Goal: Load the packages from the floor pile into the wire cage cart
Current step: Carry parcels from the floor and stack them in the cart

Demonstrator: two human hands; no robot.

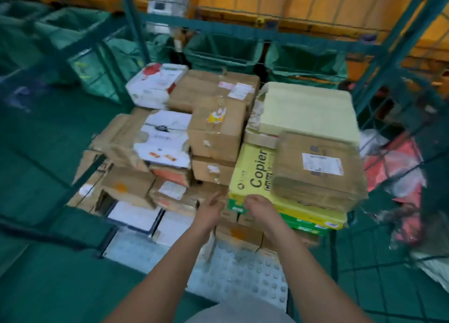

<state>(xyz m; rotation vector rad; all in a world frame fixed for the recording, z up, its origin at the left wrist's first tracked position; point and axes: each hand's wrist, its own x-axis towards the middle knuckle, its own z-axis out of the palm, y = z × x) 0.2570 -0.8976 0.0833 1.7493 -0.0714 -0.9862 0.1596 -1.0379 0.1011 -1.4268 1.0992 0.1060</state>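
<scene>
- Two hands at near edge of stack: left hand (pixel 211 208) fingers straight, holding nothing; right hand (pixel 258 204) fingers curled on corner of yellow Copier paper box (pixel 252 174)
- Best: square box flush w/ neighbours
- Wire cage cart (pixel 413 62) holds approx a dozen cardboard pkgs, taped carton (pixel 318 169) on top

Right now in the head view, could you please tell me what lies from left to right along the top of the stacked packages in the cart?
White box with red print → brown carton with a white label → pale yellow flat box.
</scene>
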